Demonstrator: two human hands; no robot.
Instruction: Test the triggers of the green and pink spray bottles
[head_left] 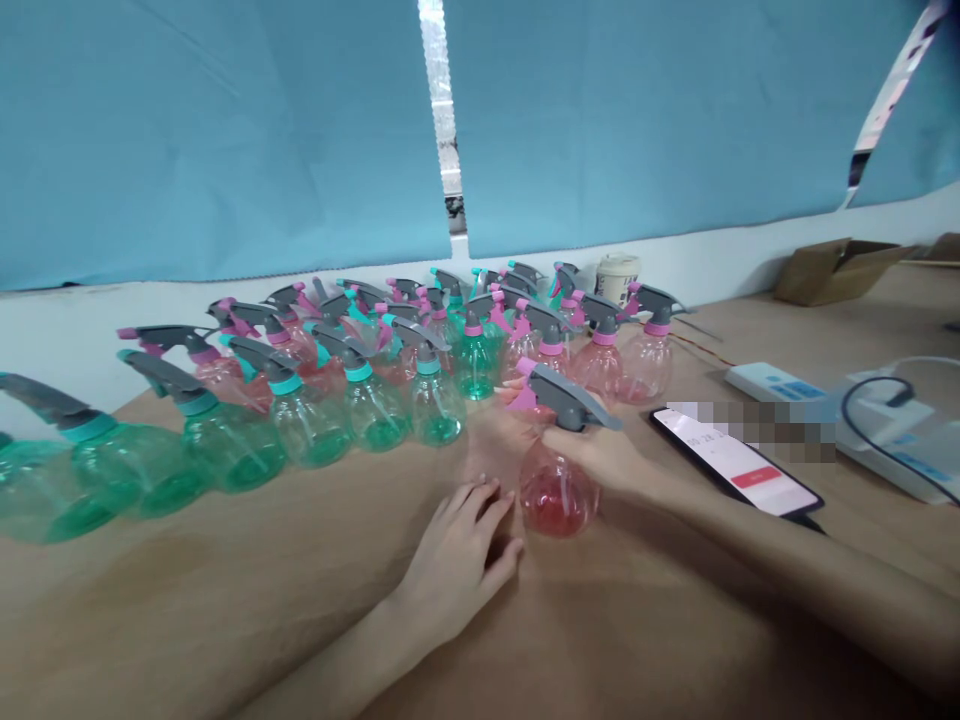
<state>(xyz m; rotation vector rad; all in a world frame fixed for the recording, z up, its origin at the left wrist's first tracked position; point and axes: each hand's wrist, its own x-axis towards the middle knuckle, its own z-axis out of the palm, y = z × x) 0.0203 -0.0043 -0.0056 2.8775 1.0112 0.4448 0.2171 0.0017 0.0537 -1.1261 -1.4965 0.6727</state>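
Observation:
A pink spray bottle [559, 495] with a grey head and pink trigger stands upright near the middle of the table. My right hand [551, 432] is closed around its neck, below the spray head; the fingers are blurred and partly hidden. To its left, my left hand [465, 545] rests on the tabletop, fingers spread and bent a little, holding nothing. Its fingertips are close to the pink bottle. Beyond both hands stand several more spray bottles: a front row of green ones [375, 412] with teal collars, and pink ones [596, 368] with pink collars.
To the right, a phone [739, 465] with its screen lit lies on the wooden table [225, 610]. Past it sit a white power strip [780, 385] and cables. A paper cup [616, 280] and an open cardboard box [832, 270] stand near the blue-covered wall.

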